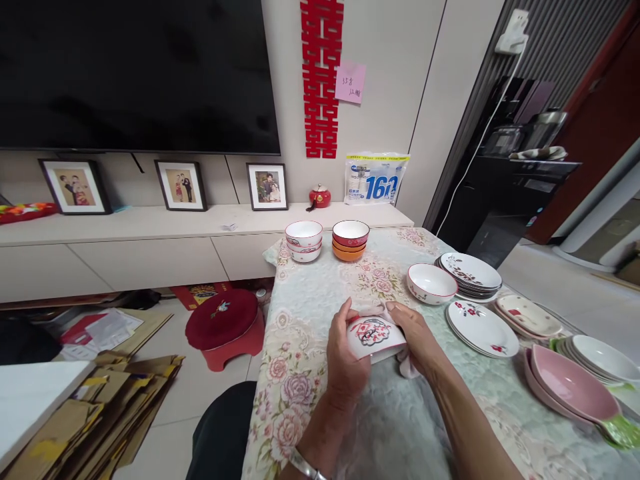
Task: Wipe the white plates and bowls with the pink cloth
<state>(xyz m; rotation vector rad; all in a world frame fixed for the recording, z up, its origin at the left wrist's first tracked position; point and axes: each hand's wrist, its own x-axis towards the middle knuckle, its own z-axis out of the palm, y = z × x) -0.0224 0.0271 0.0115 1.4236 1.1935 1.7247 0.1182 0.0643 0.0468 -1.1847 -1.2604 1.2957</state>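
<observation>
A white bowl (374, 335) with a red and black pattern is held tilted on its side above the table's near part. My left hand (346, 347) is wrapped round its left side, thumb along the upper edge. At the bowl's right side my right hand (414, 333) grips a pale pink cloth (409, 365), pressing it against the rim. Part of the cloth also shows over the top of the bowl. The bowl's inside is turned away from view. Beyond the hands, to the right, a single white bowl (432, 284) with a red rim stands upright.
Stacked white bowls (304, 235) and red and orange bowls (350, 241) stand at the table's far end. Plate stacks (470, 273), flowered plates (483, 328), rectangular dishes (529, 315) and pink leaf-shaped dishes (575, 383) line the right side. A red stool (224, 320) stands left of the flowered tablecloth (295, 373).
</observation>
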